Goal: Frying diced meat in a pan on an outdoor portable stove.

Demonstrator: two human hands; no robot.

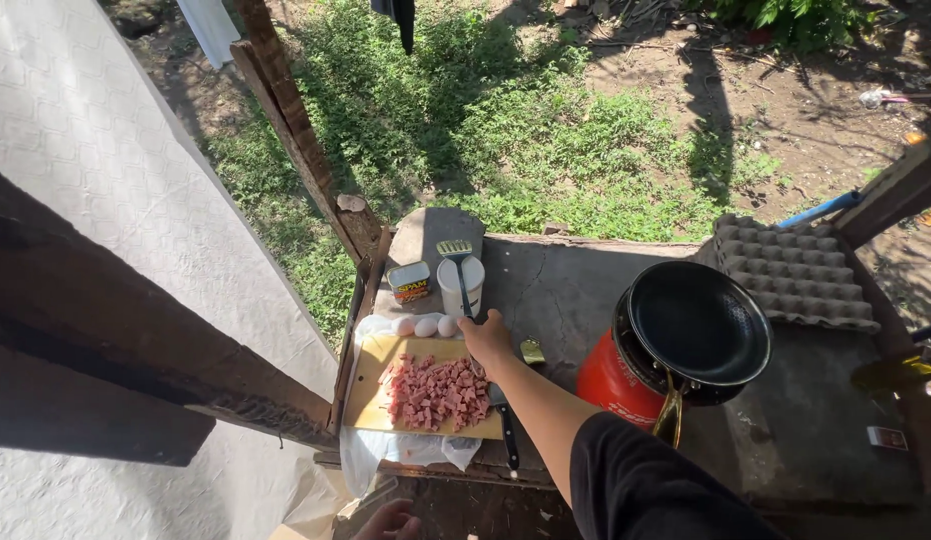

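My right hand (487, 338) reaches out over the concrete counter (565, 290) and is closed on the dark handle of a slotted spatula (455, 250), whose head lies over a white cup (473, 280). Just below the hand is a pale wooden cutting board (370, 395) carrying a heap of diced pink meat (435, 392). Three white eggs (425, 326) lie along the board's far edge. A black-handled knife (505, 432) rests at the board's right side. My left hand (387, 521) hangs low at the bottom edge, partly cut off, with nothing visible in it.
An opened meat tin (409, 282) stands beside the cup. A black frying pan (697, 330) sits on a red gas canister stove (610, 380) to the right. A grey egg tray (795, 270) lies at the far right corner. Grass and a wooden post (295, 130) lie beyond.
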